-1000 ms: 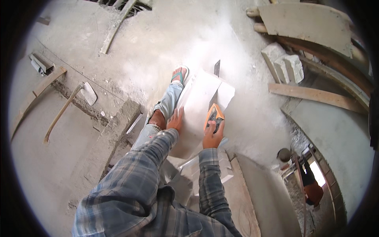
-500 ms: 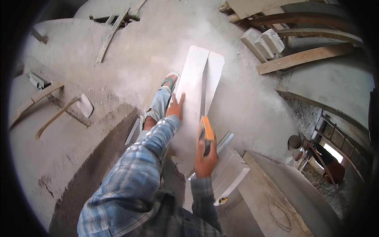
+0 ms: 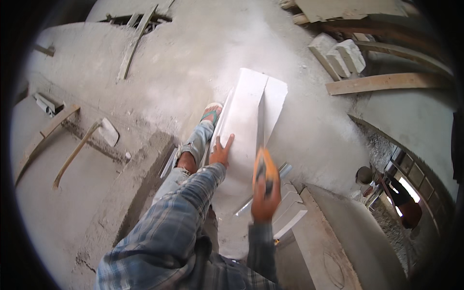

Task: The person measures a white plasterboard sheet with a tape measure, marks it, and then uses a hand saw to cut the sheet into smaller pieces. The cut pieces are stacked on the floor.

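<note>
A long white block [image 3: 241, 101] lies lengthwise in front of me, with a second white piece [image 3: 276, 99] along its right side. My left hand [image 3: 221, 153] rests on the block's near left part, fingers spread. My right hand [image 3: 266, 200] is closed round the orange and black handle of a hand saw [image 3: 267, 166]. The saw's grey blade, seen almost edge-on, runs forward from the handle along the gap between the two white pieces. How deep the blade sits is hidden.
White slabs [image 3: 292, 212] and a metal channel [image 3: 244, 207] lie near my right arm, beside a wooden board [image 3: 321, 237]. White blocks [image 3: 350, 57] and planks [image 3: 386, 83] lie far right. A hoe [image 3: 109, 132] lies left. Another person [image 3: 411, 212] is at the right.
The whole view has shifted, so the block appears lower and farther right. Against the block, the saw handle has moved slightly forward and tilted. My left hand stays on the block.
</note>
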Demonstrator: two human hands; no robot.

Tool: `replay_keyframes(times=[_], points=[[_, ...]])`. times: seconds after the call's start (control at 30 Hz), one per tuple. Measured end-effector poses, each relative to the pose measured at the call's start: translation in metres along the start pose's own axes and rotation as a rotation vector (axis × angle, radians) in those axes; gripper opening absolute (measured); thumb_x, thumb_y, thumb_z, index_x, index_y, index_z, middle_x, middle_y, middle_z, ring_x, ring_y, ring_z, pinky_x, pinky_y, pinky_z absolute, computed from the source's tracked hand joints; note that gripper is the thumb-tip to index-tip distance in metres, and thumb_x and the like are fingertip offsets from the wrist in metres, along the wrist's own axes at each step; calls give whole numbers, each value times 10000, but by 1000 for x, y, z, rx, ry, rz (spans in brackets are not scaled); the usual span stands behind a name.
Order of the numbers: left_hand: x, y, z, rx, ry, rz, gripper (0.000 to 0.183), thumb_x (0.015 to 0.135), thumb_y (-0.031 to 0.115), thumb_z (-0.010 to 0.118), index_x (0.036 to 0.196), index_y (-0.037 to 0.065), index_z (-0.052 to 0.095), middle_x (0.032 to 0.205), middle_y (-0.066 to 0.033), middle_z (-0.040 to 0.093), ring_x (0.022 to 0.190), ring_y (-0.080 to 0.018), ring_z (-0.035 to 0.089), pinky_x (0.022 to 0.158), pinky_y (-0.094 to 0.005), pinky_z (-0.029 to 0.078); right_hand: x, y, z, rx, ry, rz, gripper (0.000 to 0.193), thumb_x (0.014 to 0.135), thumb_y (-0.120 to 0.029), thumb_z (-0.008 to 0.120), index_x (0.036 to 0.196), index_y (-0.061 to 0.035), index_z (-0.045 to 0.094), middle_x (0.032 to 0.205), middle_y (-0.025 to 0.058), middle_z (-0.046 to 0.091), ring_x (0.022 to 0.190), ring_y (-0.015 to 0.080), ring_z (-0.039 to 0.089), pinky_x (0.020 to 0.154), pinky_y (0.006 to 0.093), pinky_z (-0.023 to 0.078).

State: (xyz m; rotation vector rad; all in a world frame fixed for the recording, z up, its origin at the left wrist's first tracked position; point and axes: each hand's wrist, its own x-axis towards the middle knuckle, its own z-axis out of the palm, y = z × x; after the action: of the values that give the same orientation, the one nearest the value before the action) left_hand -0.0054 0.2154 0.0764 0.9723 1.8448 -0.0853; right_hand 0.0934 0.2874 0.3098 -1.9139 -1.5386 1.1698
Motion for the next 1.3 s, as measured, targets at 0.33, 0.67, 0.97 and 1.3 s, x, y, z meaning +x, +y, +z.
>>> replay_keyframes(times=[0.33, 0.67, 0.97, 1.3], points=[[2, 23, -8, 45, -68, 82, 1242, 680, -21, 788, 1543, 451, 30, 1566, -248, 191, 1349, -427, 418, 1028, -491, 463, 172, 9, 41, 46, -49, 215, 384, 962, -263, 582, 1145, 75, 586, 1040, 215, 678, 869, 360, 670, 753, 426, 521], [4, 9, 3, 65, 40, 57, 1221, 724, -98, 693, 1538, 467, -22, 1525, -268, 237, 1221, -392, 551, 831, -405, 580, -35, 26, 12, -99, 104, 26, 422, 984, -273, 559, 1314, -9, 555, 1101, 188, 690, 966, 314, 691, 819, 391, 533], [9, -1, -8, 38, 56, 67, 1251, 701, -89, 722, 1539, 454, -32, 1534, -276, 221, 1264, -419, 505, 871, -420, 568, -41, 44, 12, 34, 39, -50, 484, 968, -282, 588, 1342, 19, 526, 1268, 196, 626, 1158, 297, 625, 959, 384, 488], [-9, 10, 9, 58, 9, 88, 1222, 705, -127, 679, 1544, 445, -2, 1521, -282, 240, 1207, -409, 551, 858, -416, 574, 102, 77, 59, -80, 59, 102, 456, 981, -359, 557, 1240, 15, 567, 1017, 235, 681, 888, 386, 669, 771, 436, 515]])
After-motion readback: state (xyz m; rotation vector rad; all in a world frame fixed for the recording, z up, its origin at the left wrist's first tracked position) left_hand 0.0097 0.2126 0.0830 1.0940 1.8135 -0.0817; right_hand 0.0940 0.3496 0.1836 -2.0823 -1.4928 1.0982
